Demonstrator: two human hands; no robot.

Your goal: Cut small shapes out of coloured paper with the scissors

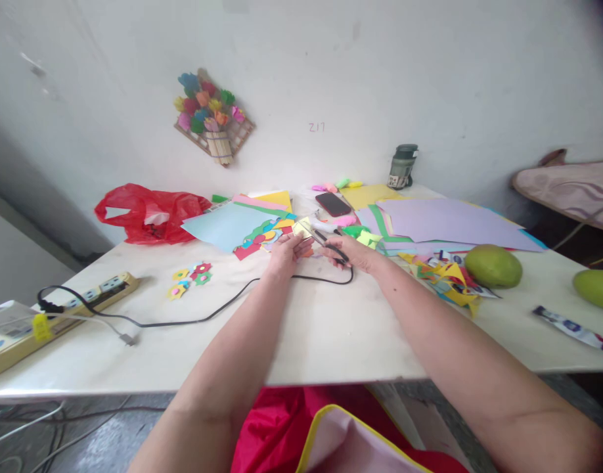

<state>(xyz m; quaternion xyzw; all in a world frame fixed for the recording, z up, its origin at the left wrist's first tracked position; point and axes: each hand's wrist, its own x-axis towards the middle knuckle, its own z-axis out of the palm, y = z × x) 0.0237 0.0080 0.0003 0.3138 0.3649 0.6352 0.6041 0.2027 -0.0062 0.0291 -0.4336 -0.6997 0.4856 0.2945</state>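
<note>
At the middle of the table, my left hand point(290, 252) pinches a small pale yellow piece of paper point(302, 227). My right hand point(349, 253) is closed round the dark handles of a pair of scissors point(337, 251), whose blades point left at the paper. Colourful paper cut-outs point(265, 238) lie in a heap just beyond my left hand. Beyond my right hand are bright green and pink lumps point(361, 235) of what looks like soft clay. Several small paper flowers point(188, 278) rest on the table to the left.
A black cable point(203, 321) runs from the power strip point(104, 289) to near my hands. Behind lie a red plastic bag point(134, 213), a phone point(333, 204), purple sheets point(439, 220) and a flask point(402, 167). On the right are paper scraps point(449, 279), green fruit point(493, 266) and a tube point(572, 328).
</note>
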